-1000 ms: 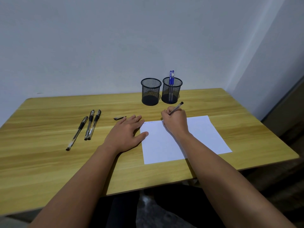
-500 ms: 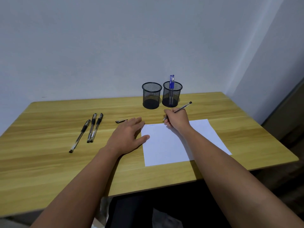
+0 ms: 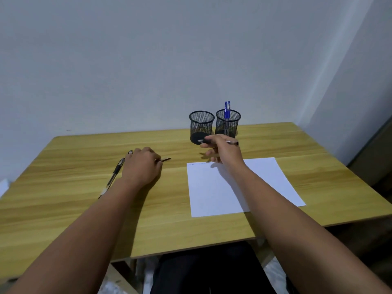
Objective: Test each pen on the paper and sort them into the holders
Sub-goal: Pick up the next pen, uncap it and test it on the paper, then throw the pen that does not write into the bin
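Observation:
My right hand [image 3: 222, 151] grips a black pen [image 3: 232, 142] level above the table, just in front of the two black mesh holders. The left holder [image 3: 201, 126] looks empty; the right holder [image 3: 233, 124] has two blue pens [image 3: 227, 108] standing in it. White paper [image 3: 233, 185] with faint scribbles along its top edge lies below my right hand. My left hand [image 3: 142, 166] is on the table left of the paper, its fingertips pinching a small black pen cap [image 3: 166, 159]. A loose black pen [image 3: 114, 175] lies beside it, with another's end [image 3: 130, 152] showing; others are hidden.
The wooden table [image 3: 63, 187] stands against a white wall, its front edge near my body. A dark piece of furniture stands at the far right, beyond the table's right edge.
My right hand lifted the pen off the paper and turned it level towards the holders. My left hand slid left from the paper's edge onto the pen cap.

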### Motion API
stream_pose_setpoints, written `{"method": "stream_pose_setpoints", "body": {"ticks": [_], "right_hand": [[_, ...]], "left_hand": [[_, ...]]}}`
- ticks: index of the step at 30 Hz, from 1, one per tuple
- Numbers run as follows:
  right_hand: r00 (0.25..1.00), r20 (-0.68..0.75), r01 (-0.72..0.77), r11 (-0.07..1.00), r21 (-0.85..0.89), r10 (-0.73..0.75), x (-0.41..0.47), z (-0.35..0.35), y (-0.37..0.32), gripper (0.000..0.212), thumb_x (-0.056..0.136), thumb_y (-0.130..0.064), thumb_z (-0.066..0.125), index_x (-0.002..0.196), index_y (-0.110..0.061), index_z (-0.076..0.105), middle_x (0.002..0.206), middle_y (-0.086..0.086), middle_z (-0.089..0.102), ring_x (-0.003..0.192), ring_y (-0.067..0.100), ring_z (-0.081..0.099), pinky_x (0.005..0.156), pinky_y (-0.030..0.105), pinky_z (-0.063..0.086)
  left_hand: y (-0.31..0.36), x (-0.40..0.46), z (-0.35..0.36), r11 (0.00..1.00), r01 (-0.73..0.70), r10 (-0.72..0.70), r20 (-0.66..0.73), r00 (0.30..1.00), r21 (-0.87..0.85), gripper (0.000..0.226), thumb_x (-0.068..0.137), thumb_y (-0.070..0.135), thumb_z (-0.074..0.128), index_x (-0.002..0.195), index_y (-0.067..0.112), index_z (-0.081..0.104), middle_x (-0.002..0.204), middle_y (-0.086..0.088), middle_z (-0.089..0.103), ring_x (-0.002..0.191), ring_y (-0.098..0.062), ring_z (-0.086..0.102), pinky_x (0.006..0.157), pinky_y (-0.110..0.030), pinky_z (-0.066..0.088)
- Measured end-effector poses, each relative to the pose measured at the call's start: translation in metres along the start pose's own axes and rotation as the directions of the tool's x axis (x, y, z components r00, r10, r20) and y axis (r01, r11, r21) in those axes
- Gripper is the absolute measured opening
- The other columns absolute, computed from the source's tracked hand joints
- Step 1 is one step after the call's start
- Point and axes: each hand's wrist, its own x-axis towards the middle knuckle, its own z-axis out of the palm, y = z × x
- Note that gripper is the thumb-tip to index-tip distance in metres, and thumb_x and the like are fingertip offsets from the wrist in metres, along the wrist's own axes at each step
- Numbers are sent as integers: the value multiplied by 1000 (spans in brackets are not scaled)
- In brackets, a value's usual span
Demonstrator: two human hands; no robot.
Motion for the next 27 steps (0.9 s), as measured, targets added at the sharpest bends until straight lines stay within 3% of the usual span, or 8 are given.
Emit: {"method": "stream_pose_setpoints", "body": {"ticks": [3,6,8,11,13,22,24,27], "right_hand": [[998,52,39,998,-42,-37,-1,5,8,9,100,-13,71,93,-9,70,77,12,75,50,13,57,43,21,45],[987,158,40,993,-115,-21,-4,4,11,11,99,-19,75,98,-8,77,87,11,81,59,13,62,52,24,52],[978,209,46,988,-146,-15,-8,2,11,16,99,-17,74,106,-3,77,95,12,83,63,11,66,55,24,55],[979,202,75,983,-170,-39,-12,1,11,18,97,-14,75,105,2,77,93,13,83,62,11,66,56,24,55],[982,182,81,986,-149,-53,-13,0,9,19,96,-13,77,106,4,78,88,11,82,61,11,65,54,24,55],[976,209,86,990,-116,-60,-22,-6,-3,15,95,-17,80,103,-4,81,92,13,82,63,11,66,55,24,55],[970,240,62,993,-99,-36,-25,-7,-5,19,95,-19,81,107,-4,81,93,11,82,65,10,65,57,24,55],[966,257,32,997,-68,-14,-31,-9,-11,19,92,-20,84,106,-8,82,95,8,82,64,7,63,58,22,55]], "left_hand": [[1,-2,1,999,1,-4,-79,997,-33,25,98,39,56,113,29,73,117,3,67,110,-27,56,90,-44,45],[3,-4,-1,998,-21,13,-115,993,-61,18,98,35,58,108,28,72,105,5,70,103,-24,57,89,-45,42],[5,-6,-5,978,-29,0,-139,990,-208,15,97,34,60,106,30,71,99,9,71,100,-22,58,92,-45,44],[12,-9,-14,852,7,-75,-108,991,-524,12,96,31,63,102,31,73,92,16,67,98,-14,59,90,-40,49],[15,-8,-18,790,0,-68,-87,994,-613,9,95,30,65,98,32,74,93,17,68,98,-10,61,86,-35,49],[29,-12,-40,728,-81,12,-106,994,-680,10,95,22,69,100,24,77,95,14,73,92,2,62,70,-12,39],[32,-13,-44,624,-69,26,-67,997,-778,10,94,19,70,99,22,78,95,11,75,89,6,65,73,-14,43],[35,-17,-56,375,27,-41,12,999,-927,13,95,14,69,104,14,77,98,0,77,85,4,67,74,-16,46]]}}
